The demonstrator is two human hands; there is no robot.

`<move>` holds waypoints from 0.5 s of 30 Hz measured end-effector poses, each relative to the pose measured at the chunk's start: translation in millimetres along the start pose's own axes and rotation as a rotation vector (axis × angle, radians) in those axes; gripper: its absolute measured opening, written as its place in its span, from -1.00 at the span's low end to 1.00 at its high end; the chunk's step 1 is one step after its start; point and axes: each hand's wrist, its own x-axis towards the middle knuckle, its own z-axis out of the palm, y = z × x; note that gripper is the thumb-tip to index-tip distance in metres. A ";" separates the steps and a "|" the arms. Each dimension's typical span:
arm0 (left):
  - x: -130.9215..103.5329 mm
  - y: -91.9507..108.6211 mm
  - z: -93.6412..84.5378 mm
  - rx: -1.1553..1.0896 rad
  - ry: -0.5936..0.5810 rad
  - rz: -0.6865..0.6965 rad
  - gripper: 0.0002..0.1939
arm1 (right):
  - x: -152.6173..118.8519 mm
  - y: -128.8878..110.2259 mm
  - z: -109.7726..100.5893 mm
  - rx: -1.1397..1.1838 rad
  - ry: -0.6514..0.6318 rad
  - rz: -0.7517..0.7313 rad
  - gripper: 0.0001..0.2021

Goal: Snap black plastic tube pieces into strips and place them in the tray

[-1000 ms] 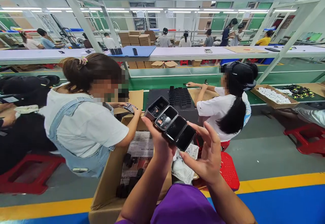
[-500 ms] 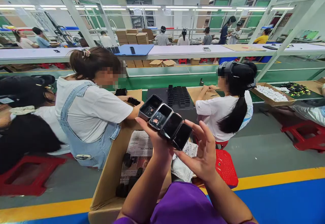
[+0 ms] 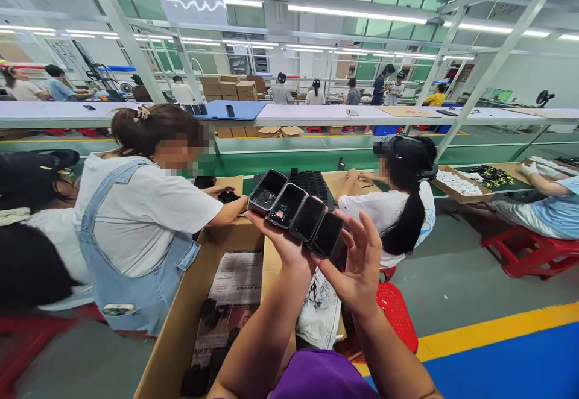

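Note:
Several black open-topped cases [image 3: 306, 218] lie side by side in a slanting row at the centre. Beneath them my left hand [image 3: 287, 245] supports the row, its thumb by the leftmost case. The two cases on the left show small parts inside; the two on the right look dark within. My right hand [image 3: 359, 266] is at the right end of the row, its fingers spread and raised around the last case, nothing gripped between them. Whether its fingertips touch that case is hard to tell.
Below stands a cardboard box [image 3: 169, 333] with newspaper and black pieces. A person in denim overalls [image 3: 131, 218] sits left, a person in a black cap [image 3: 404, 206] right, beside a red stool [image 3: 398, 320]. Black cases [image 3: 312, 183] stand on the bench ahead.
The camera view has tilted up and shifted slightly right, so the surroundings sit lower and further left. The row of cases stays on my left hand; my right hand remains spread beside it.

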 end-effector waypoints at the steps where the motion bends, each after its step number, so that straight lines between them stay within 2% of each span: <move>1: -0.4 0.0 2.0 0.002 0.002 -0.012 0.00 | 0.8 -0.7 -0.3 0.011 0.004 -0.005 -0.17; 8: 0.2 -3.6 -2.4 0.031 0.001 0.066 -0.30 | -4.7 2.3 2.0 0.071 0.028 -0.070 -0.14; 15: -1.7 -6.5 -11.7 0.040 -0.019 0.074 -0.31 | -10.0 6.7 1.3 0.089 0.033 -0.139 -0.24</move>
